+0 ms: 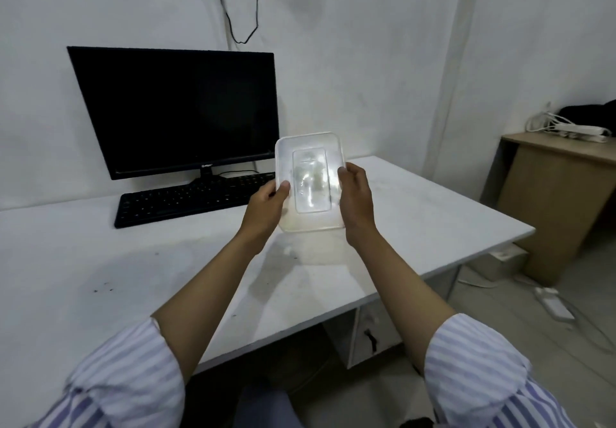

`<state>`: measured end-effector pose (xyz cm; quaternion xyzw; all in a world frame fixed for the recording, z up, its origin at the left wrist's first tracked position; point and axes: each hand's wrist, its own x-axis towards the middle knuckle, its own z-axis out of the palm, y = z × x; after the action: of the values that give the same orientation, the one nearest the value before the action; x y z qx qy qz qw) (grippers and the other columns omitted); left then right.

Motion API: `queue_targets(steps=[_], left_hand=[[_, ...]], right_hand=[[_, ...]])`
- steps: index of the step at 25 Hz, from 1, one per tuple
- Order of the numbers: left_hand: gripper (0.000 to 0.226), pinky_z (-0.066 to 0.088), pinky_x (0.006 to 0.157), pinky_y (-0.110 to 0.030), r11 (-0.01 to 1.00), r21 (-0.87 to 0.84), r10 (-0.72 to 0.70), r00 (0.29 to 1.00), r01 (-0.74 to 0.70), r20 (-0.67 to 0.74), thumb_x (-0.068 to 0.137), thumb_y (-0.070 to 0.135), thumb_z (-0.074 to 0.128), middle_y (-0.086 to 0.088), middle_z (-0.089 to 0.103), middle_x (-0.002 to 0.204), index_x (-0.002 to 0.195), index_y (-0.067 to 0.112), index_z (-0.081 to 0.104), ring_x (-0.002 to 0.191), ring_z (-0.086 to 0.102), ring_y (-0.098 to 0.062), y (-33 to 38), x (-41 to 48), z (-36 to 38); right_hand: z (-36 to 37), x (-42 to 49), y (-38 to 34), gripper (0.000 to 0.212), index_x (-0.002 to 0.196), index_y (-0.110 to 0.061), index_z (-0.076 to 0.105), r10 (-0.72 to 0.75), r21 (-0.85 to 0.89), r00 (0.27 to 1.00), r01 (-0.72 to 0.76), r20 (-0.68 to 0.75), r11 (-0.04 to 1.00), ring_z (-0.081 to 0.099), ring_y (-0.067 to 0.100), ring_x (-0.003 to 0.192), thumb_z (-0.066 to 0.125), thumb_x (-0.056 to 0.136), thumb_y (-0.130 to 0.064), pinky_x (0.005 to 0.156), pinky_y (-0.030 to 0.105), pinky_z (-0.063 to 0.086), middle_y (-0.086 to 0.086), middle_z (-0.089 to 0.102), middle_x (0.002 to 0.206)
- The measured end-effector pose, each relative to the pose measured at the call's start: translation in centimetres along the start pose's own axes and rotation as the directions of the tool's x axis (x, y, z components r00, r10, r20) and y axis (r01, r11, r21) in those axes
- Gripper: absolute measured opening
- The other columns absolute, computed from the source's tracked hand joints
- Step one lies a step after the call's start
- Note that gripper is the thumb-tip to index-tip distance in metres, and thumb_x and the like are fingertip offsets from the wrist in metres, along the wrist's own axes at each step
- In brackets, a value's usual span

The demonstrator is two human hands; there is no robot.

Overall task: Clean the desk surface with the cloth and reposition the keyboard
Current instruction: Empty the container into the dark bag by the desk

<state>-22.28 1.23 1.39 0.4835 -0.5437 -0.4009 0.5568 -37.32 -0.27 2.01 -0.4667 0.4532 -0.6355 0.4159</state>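
Dim, cool light; glare on the plastic container [310, 181]; wide-angle bending at edges, sleeves [126, 384] blurred

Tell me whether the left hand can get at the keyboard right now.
Probably not yet: the left hand grips the clear container, shared with the right hand. The keyboard lies just beyond it, with nothing between.

Bare white walls [366, 44] are scuffed, and a black cable [245, 11] hangs in a loop down one of them. A white worktop [100, 244] stands against the wall. To the right, well apart, a brown wooden cabinet [550, 201] carries a white power strip [580, 129]. White cords and an adapter [553, 304] lie on the pale grey floor [500, 344].
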Motion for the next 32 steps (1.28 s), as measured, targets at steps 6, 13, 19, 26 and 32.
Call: queue_targets(steps=[6,13,19,26,32], left_hand=[[0.037,0.051,0.094,-0.034,0.996,-0.090,-0.006,0.997,0.013,0.070,0.096,0.022,0.051,0.003,0.061,0.122,0.133,0.027,0.051,0.111,0.060,-0.016,-0.6,0.6,8.8],[0.039,0.051,0.094,-0.035,0.988,-0.123,-0.070,0.976,0.096,0.206,0.095,0.025,0.052,-0.001,0.059,0.128,0.133,0.027,0.045,0.114,0.058,-0.017,-2.7,0.0,17.5],[0.038,0.047,0.103,-0.041,0.995,-0.046,-0.070,0.935,0.091,0.348,0.094,0.022,0.053,0.005,0.060,0.125,0.131,0.032,0.050,0.116,0.058,-0.013,-4.9,-1.7,23.3],[0.045,0.047,0.095,-0.027,0.989,0.112,0.029,0.870,-0.096,0.491,0.090,0.011,0.055,0.002,0.059,0.129,0.133,0.024,0.052,0.111,0.060,-0.013,-7.2,-5.1,28.3],[0.048,0.046,0.085,-0.019,0.983,0.184,-0.092,0.819,-0.017,0.566,0.092,0.011,0.054,0.005,0.056,0.123,0.139,0.018,0.045,0.108,0.054,-0.009,-11.6,-9.0,31.4]], right_hand=[[-7.9,1.1,-0.3,0.018,0.111,-0.026,0.056,-0.001,0.029,0.987,0.005,-0.159,1.000,0.053,0.006,0.098,0.051,0.094,-0.028,0.078,0.020,0.039,-0.009,0.058,0.112],[-16.7,1.0,0.9,0.014,0.107,-0.024,0.054,0.011,0.035,0.946,0.000,-0.324,0.999,0.052,-0.002,0.090,0.050,0.094,-0.022,0.073,0.016,0.039,-0.012,0.057,0.100],[-23.6,-0.1,3.3,0.013,0.098,-0.030,0.058,0.011,0.028,0.883,0.003,-0.469,1.000,0.059,0.020,0.107,0.050,0.091,-0.024,0.098,0.045,0.049,-0.004,0.062,0.108],[-29.8,-4.1,7.3,0.017,0.092,-0.031,0.058,0.102,0.143,0.775,-0.015,-0.623,0.990,0.062,0.023,0.095,0.047,0.095,-0.018,0.087,0.041,0.054,-0.003,0.060,0.097],[-33.7,-7.5,12.5,0.017,0.095,-0.027,0.059,0.157,0.146,0.702,-0.075,-0.695,0.986,0.061,0.025,0.095,0.046,0.095,-0.016,0.082,0.039,0.054,0.004,0.059,0.104]])
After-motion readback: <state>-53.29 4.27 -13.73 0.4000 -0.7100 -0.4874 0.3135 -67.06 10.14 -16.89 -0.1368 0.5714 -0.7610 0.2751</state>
